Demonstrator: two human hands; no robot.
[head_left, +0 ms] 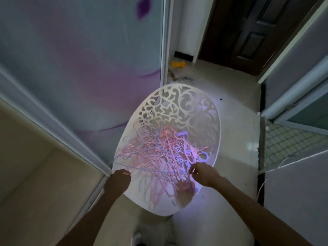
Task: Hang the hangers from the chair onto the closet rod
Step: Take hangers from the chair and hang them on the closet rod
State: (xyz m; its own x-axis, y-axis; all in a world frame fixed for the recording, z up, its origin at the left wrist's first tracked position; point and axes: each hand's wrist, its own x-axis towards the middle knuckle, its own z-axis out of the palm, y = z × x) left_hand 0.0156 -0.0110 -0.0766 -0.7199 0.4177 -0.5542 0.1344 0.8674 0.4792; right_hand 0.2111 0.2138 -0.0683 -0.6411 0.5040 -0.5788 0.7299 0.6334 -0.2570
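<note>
Far left, 9 o'clock: a beige panel [26, 157] behind a pale sliding frame. Above it, from 10 to 12 o'clock, the closet door [79, 59] with a lilac and grey swirl print.

Your left hand [118, 180] sits at 7 o'clock of the chair, knuckles up, fingers curled tight together. It looks to be gripping one end of a thin blue hanger [152, 170]; the fingertips are hidden, so the exact hold can't be told.

Centre: a white chair [179, 103] with a cut-out scrollwork back. On its seat lies the tangle of hangers [159, 150], pink, lilac and blue, heaped and interlocked, filling most of the seat from the middle down to 6 o'clock. The blue hanger runs across the near edge of the heap, between your two hands.

Your right hand [202, 172] is at 5 o'clock of the chair, fingers bent and slightly spread, thumb and forefinger closed in a pinch near the other end of the blue hanger. Whether they truly touch the wire is too fine to tell.

Beyond the chair, 12 o'clock: a yellow object [178, 64] on the pale floor [236, 139], near a dark wooden door [253, 32]. Right side, 3 o'clock: a white-framed panel and a patch of small-tiled floor [287, 141].
</note>
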